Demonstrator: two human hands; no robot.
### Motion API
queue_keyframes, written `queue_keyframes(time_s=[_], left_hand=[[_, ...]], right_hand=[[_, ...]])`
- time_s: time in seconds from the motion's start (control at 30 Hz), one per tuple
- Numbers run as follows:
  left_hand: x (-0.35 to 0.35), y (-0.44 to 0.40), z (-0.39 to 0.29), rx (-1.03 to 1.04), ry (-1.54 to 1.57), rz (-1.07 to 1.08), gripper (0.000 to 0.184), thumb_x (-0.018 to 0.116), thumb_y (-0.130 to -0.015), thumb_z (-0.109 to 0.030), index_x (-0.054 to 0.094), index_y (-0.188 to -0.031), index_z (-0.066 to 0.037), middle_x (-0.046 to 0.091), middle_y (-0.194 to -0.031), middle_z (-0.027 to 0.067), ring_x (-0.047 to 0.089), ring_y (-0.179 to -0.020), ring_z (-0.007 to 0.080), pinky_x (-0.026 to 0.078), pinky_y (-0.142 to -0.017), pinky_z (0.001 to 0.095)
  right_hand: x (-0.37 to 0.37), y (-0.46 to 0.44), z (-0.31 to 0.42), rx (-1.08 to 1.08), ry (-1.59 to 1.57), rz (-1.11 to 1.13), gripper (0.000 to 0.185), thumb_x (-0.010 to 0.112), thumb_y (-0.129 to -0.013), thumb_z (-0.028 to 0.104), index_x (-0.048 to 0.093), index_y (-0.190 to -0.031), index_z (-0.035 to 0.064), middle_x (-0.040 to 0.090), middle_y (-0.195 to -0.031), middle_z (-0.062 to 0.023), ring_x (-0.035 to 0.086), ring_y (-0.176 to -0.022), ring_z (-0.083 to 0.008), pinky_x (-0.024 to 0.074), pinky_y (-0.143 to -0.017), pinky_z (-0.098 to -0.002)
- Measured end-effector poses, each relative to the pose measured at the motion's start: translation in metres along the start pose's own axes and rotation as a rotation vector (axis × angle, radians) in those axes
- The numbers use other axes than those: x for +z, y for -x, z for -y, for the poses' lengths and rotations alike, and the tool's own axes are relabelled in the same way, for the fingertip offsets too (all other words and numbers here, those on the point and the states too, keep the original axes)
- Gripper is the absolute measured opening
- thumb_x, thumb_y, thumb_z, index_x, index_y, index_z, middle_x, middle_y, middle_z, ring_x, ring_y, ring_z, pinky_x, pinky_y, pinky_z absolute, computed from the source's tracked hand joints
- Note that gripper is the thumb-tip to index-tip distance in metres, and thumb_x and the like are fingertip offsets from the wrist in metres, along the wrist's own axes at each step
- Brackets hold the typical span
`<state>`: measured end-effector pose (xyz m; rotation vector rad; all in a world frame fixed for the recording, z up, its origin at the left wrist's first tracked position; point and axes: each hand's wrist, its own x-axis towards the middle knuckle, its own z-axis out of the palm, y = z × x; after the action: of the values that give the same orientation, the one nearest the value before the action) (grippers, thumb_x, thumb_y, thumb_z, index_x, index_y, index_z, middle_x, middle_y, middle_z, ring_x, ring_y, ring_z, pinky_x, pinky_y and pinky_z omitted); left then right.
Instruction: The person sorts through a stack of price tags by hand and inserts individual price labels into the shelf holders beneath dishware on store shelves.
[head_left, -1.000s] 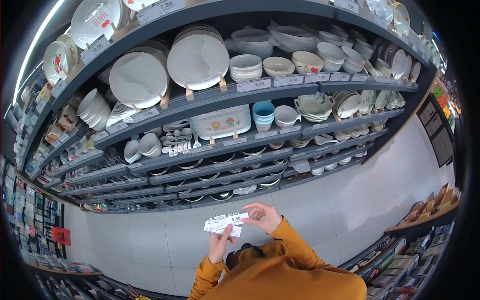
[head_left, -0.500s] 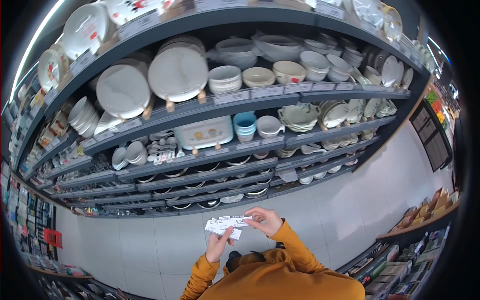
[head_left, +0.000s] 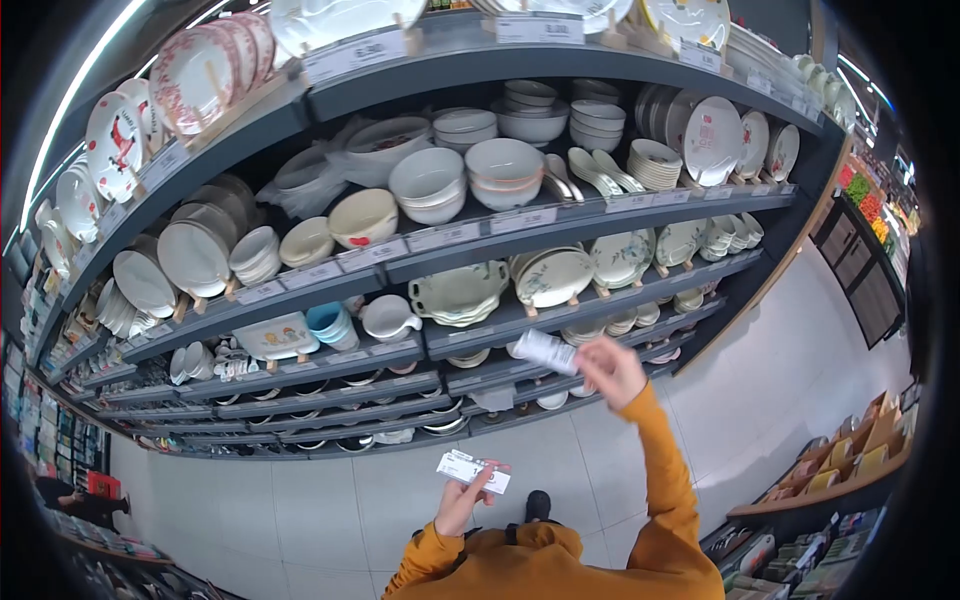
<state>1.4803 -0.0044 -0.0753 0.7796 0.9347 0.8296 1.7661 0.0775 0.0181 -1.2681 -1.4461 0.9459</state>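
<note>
Low in front of my body, my left hand (head_left: 460, 506) pinches a few white price labels (head_left: 462, 468) stacked over each other; the print is too small to read. My right hand (head_left: 612, 372) reaches forward, closed on a single price label (head_left: 545, 352), blurred by motion. That label hangs in front of the lower shelves and does not appear to touch them. Beyond it are leaf-patterned plates (head_left: 552, 277) and a scalloped bowl with handles (head_left: 460, 293). Orange sleeves cover both my arms.
Dark shelves carry bowls (head_left: 427, 184), plates (head_left: 712, 142) and spoons (head_left: 594, 172), with price labels (head_left: 523, 220) along their edges. A wooden display (head_left: 848, 455) stands at the right, near a produce stand (head_left: 862, 210). Another person (head_left: 80, 500) is at the far left.
My right hand has left the stack with one label and moved forward and right. My left hand still holds the others. The view has shifted right along the shelves.
</note>
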Motion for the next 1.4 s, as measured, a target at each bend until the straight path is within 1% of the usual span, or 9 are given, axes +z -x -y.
queue_keyframes(time_s=[0.13, 0.17, 0.2, 0.53, 0.7, 1.1, 1.23, 1.33, 1.4], left_hand=[[0.049, -0.023, 0.008, -0.029, -0.100, 0.085, 0.026, 0.052, -0.096, -0.021, 0.058, -0.112, -0.002, 0.067, -0.104, 0.0062, 0.049, -0.060, 0.0056, 0.042, -0.053, 0.0206], [0.059, -0.025, 0.004, -0.013, -0.127, 0.102, 0.026, 0.051, -0.097, -0.022, 0.059, -0.112, -0.002, 0.067, -0.104, 0.0057, 0.049, -0.059, 0.0055, 0.042, -0.053, 0.0207], [0.068, -0.026, 0.001, 0.006, -0.123, 0.095, 0.026, 0.051, -0.097, -0.022, 0.059, -0.111, -0.002, 0.067, -0.104, 0.0055, 0.049, -0.059, 0.0054, 0.042, -0.053, 0.0206], [0.106, -0.039, 0.005, 0.075, -0.020, -0.101, 0.025, 0.051, -0.097, -0.024, 0.062, -0.105, -0.004, 0.066, -0.096, 0.0033, 0.047, -0.059, 0.0052, 0.038, -0.053, 0.0198], [0.100, -0.039, 0.017, 0.034, -0.020, -0.102, 0.023, 0.052, -0.096, -0.022, 0.061, -0.108, -0.005, 0.066, -0.100, 0.0035, 0.048, -0.061, 0.0048, 0.040, -0.054, 0.0191], [0.129, -0.041, 0.022, 0.016, 0.035, -0.048, 0.026, 0.049, -0.097, -0.022, 0.057, -0.113, -0.003, 0.064, -0.109, 0.0070, 0.047, -0.063, 0.0066, 0.040, -0.057, 0.0210], [0.131, -0.037, 0.020, -0.004, 0.085, -0.022, 0.029, 0.049, -0.097, -0.021, 0.055, -0.117, -0.001, 0.063, -0.112, 0.0081, 0.047, -0.063, 0.0070, 0.041, -0.058, 0.0215], [0.134, -0.033, 0.023, 0.009, 0.057, -0.024, 0.031, 0.051, -0.096, -0.020, 0.054, -0.120, 0.000, 0.063, -0.112, 0.0075, 0.047, -0.064, 0.0065, 0.041, -0.059, 0.0214], [0.134, -0.032, 0.024, 0.030, 0.017, -0.033, 0.031, 0.052, -0.096, -0.019, 0.055, -0.119, 0.001, 0.064, -0.110, 0.0070, 0.047, -0.063, 0.0059, 0.041, -0.058, 0.0209]], right_hand=[[-0.088, -0.068, 0.035, -0.226, 0.289, -0.196, 0.012, 0.062, -0.089, 0.011, 0.061, -0.097, 0.0014, 0.061, -0.070, -0.0050, 0.052, -0.050, -0.0051, 0.0371, -0.044, -0.0212], [-0.103, -0.091, 0.033, -0.459, 0.352, -0.273, 0.011, 0.062, -0.089, 0.010, 0.063, -0.095, 0.0014, 0.060, -0.066, -0.0039, 0.050, -0.046, -0.0050, 0.0355, -0.042, -0.0215], [-0.114, -0.109, 0.041, -0.497, 0.340, -0.305, 0.011, 0.062, -0.089, 0.009, 0.064, -0.096, 0.0016, 0.061, -0.067, -0.0029, 0.047, -0.044, -0.0046, 0.0344, -0.042, -0.0214], [-0.140, -0.213, 0.044, -0.271, 0.246, 0.132, 0.018, 0.058, -0.092, 0.015, 0.058, -0.103, 0.0005, 0.065, -0.090, -0.0086, 0.051, -0.043, -0.0065, 0.0385, -0.037, -0.0202], [-0.147, -0.215, 0.039, -0.245, 0.205, 0.170, 0.018, 0.057, -0.093, 0.015, 0.059, -0.104, 0.0009, 0.066, -0.088, -0.0096, 0.054, -0.043, -0.0101, 0.0409, -0.038, -0.0226], [-0.162, -0.208, 0.036, -0.312, 0.427, 0.141, 0.022, 0.058, -0.091, 0.011, 0.065, -0.111, 0.0057, 0.064, -0.094, -0.0050, 0.056, -0.052, -0.0069, 0.0439, -0.047, -0.0204], [-0.163, -0.206, 0.028, -0.435, 0.541, 0.152, 0.027, 0.060, -0.089, 0.011, 0.063, -0.116, 0.0069, 0.062, -0.101, -0.0054, 0.055, -0.054, -0.0080, 0.0445, -0.049, -0.0204], [-0.158, -0.185, 0.039, -0.540, 0.476, 0.017, 0.028, 0.061, -0.088, 0.014, 0.063, -0.115, 0.0078, 0.065, -0.096, -0.0082, 0.058, -0.057, -0.0095, 0.0467, -0.054, -0.0233], [-0.150, -0.165, 0.036, -0.449, 0.269, -0.075, 0.026, 0.061, -0.088, 0.013, 0.063, -0.113, 0.0054, 0.065, -0.089, -0.0080, 0.058, -0.059, -0.0090, 0.0473, -0.057, -0.0238]])
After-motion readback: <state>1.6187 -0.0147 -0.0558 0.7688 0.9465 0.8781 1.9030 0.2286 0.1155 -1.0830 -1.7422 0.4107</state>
